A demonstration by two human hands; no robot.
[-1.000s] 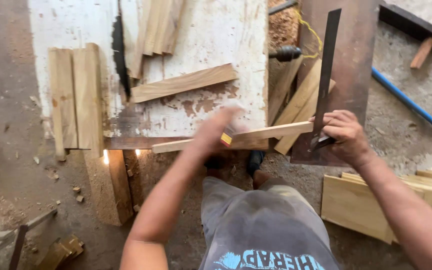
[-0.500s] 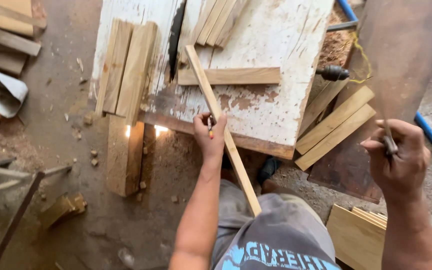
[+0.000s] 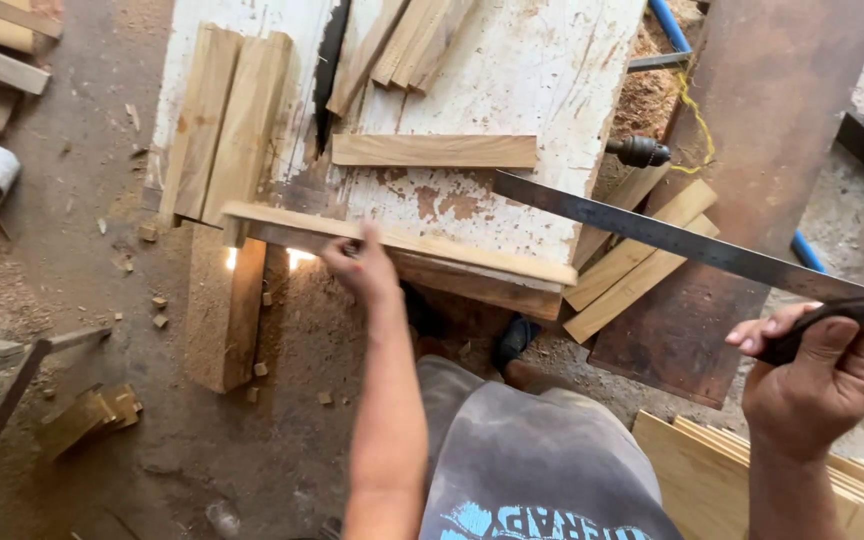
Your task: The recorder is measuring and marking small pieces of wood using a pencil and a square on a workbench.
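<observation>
The left hand (image 3: 362, 265) gripped a long wooden strip (image 3: 402, 240), fingers closed on it, the strip lying along the near edge of the white bench (image 3: 512, 80). The right hand (image 3: 820, 375) clenched a steel square (image 3: 672, 240) by its handle, blade reaching left above the strip's far end.

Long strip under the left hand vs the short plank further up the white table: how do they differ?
The long strip is thin and narrow; the short plank is wider and shorter. The strip lies along the table's near edge under the left hand; the plank lies untouched mid-table. The strip slants slightly; the plank sits about level in the picture. Both are pale, bare wood lying flat.
</observation>
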